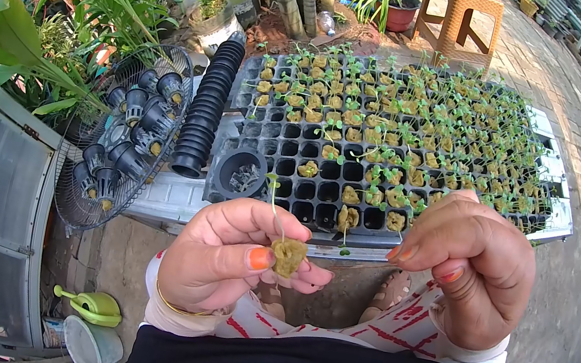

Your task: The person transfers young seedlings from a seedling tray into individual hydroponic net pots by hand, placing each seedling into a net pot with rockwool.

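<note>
My left hand [240, 250] holds a small brown-green plug [288, 256] between thumb and fingers, and a thin seedling [274, 198] with a pale stem rises from it. To the right, my right hand [472, 266] is raised in front of the tray, thumb and fingertips close together; whatever lies between them, if anything, is too small to make out. Behind both hands lies a black cell tray [288, 149] with many plugs and green seedlings; several cells near its front left are empty. A black round pot [242, 173] sits on the tray's front left corner.
Left of the tray lies a long stack of black pots [207, 106]. Beside it, a wire basket [64, 201] holds several small net pots. A wicker-pattern stool [461, 10] stands behind. A green watering can [96, 307] and a pale bucket [92, 348] are at the lower left.
</note>
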Action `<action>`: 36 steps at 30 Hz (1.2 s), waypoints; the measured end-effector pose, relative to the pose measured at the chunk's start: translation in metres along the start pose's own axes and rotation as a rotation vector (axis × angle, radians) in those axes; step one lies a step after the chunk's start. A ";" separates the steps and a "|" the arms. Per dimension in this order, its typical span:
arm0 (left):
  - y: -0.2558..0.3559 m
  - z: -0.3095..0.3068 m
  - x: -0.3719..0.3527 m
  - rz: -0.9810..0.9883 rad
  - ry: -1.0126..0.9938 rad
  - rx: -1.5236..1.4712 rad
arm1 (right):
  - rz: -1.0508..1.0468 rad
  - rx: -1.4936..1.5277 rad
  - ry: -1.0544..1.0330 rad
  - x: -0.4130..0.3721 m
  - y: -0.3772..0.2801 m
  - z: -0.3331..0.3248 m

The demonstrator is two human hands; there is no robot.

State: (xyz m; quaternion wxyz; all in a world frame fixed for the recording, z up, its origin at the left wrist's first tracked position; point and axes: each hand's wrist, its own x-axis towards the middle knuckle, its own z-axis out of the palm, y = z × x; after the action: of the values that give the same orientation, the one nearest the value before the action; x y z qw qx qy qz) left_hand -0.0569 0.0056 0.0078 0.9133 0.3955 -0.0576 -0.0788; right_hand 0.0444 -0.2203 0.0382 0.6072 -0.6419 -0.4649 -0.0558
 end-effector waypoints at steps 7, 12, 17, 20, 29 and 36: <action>-0.009 0.002 0.006 0.106 -0.007 0.027 | 0.151 0.257 0.102 -0.005 -0.004 0.008; -0.020 0.012 0.014 0.214 0.020 0.073 | 0.185 0.119 -0.169 0.001 -0.003 0.005; -0.031 0.013 0.020 0.370 0.021 0.157 | 0.027 0.014 -0.115 0.001 0.009 0.018; -0.035 0.014 0.022 0.366 0.031 0.135 | -0.052 -0.068 -0.049 0.001 0.015 0.025; -0.032 0.009 0.024 0.425 -0.010 0.323 | 0.309 0.453 -0.048 -0.010 0.019 0.031; 0.002 0.004 0.009 0.742 0.189 0.841 | 0.431 0.368 0.063 -0.004 0.005 0.010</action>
State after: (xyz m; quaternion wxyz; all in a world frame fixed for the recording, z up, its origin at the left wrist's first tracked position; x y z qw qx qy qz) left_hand -0.0482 0.0023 0.0121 0.6448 0.6838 -0.1374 0.3127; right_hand 0.0407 -0.2134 0.0293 0.7255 -0.6028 -0.3010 0.1399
